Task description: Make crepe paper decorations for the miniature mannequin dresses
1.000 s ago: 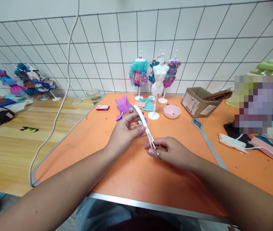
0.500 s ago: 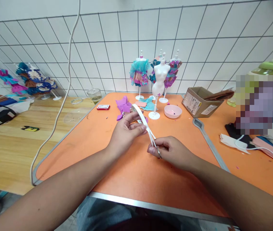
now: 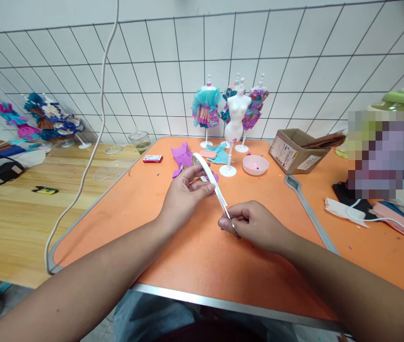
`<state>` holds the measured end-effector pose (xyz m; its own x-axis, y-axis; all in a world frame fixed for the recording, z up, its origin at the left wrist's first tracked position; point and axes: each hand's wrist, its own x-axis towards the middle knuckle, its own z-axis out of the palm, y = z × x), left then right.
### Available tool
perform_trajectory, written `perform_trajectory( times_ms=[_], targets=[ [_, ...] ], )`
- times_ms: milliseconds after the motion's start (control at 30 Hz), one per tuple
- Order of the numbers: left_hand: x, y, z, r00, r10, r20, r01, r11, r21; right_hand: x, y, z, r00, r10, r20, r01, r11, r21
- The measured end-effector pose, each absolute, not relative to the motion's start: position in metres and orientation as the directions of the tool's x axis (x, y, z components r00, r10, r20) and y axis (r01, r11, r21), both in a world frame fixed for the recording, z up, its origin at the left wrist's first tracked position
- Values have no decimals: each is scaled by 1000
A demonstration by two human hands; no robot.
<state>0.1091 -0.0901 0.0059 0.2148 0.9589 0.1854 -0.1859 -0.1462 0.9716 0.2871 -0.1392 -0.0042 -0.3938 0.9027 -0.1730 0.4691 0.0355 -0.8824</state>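
A narrow white strip curves between my two hands above the orange table. My left hand is closed on its upper part, thumb on the near side. My right hand pinches small metal scissors at the strip's lower end; the blades are partly hidden by the fingers. Beyond my hands stands a bare white mannequin on a round base. Purple paper and turquoise paper lie behind my left hand.
A pink bowl and a cardboard box sit right of the mannequin. Dressed mannequins line the tiled wall. A red and white box lies left. A white cable hangs at the left.
The strip has shifted slightly up and left with my left hand. Its loose lower end has moved a little, and the scissors now show more below my right fingertips.
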Motion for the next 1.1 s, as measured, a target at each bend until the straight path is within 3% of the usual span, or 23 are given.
perform_trajectory(
  times_ms=[733, 900, 1100],
  targets=[
    [111, -90, 4, 167, 967, 192, -149, -168, 974, 284, -139, -4, -375, 908, -187, 506, 31, -862],
    [114, -93, 5, 166, 966, 200, -134, -179, 975, 286, -139, -3, -377, 917, -133, 543, 102, -834],
    [116, -98, 1, 144, 954, 263, -169, -238, 956, 291, -141, 4, -478, 841, -252, 367, -69, -927]
  ],
)
